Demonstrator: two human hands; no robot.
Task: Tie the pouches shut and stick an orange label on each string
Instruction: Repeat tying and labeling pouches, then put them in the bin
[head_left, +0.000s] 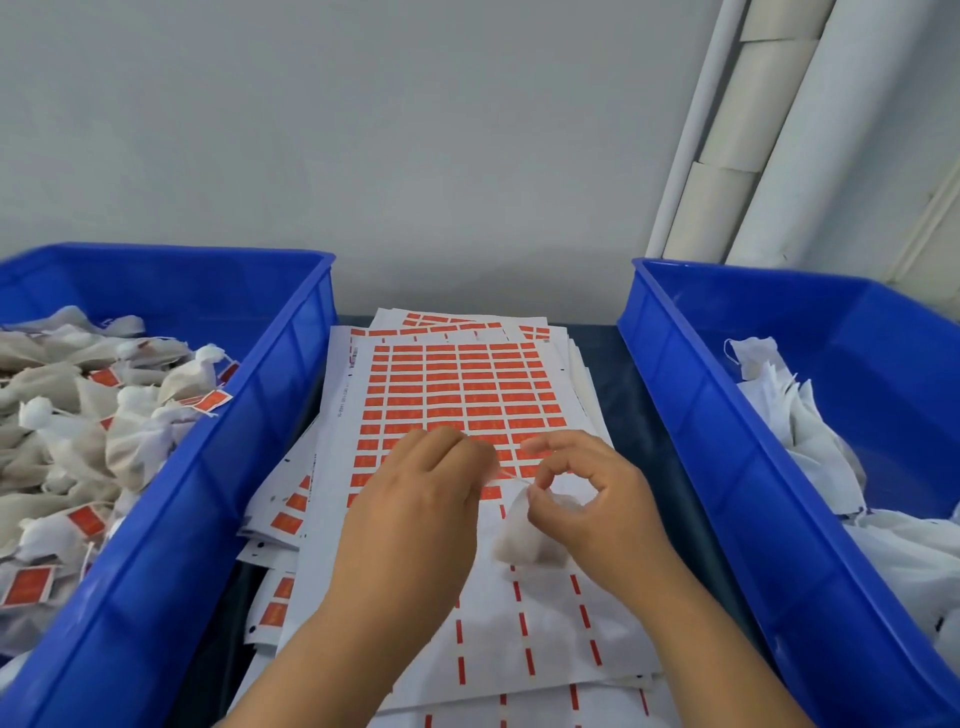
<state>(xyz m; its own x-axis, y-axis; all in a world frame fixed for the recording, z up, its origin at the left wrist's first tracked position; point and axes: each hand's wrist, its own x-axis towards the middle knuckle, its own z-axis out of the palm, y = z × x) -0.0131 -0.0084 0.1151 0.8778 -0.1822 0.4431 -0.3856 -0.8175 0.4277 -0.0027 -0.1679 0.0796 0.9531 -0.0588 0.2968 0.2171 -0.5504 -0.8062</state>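
— What is sitting on the bench, biggest things first?

— Two blue bins are flanking the work. The left bin is holding tied pouches with orange labels on their strings; the right bin is holding loose white pouches. Between them, label sheets are lying in a stack, the top one running lengthwise away from the person, its near part already peeled.

— And the pouch being worked on?

— The pouch is hanging above the near part of the top sheet, just under the right hand. Its long axis is standing roughly upright, gathered neck pointing up, rounded bottom pointing down toward the sheet.

— How is each grip looking?

— The right hand's thumb and forefinger are pinching the neck of the pouch, where a thin string is running out. The left hand is curling its fingers at the string's other end; it seems to be pinching the string, though the fingertips are hidden and blurred.
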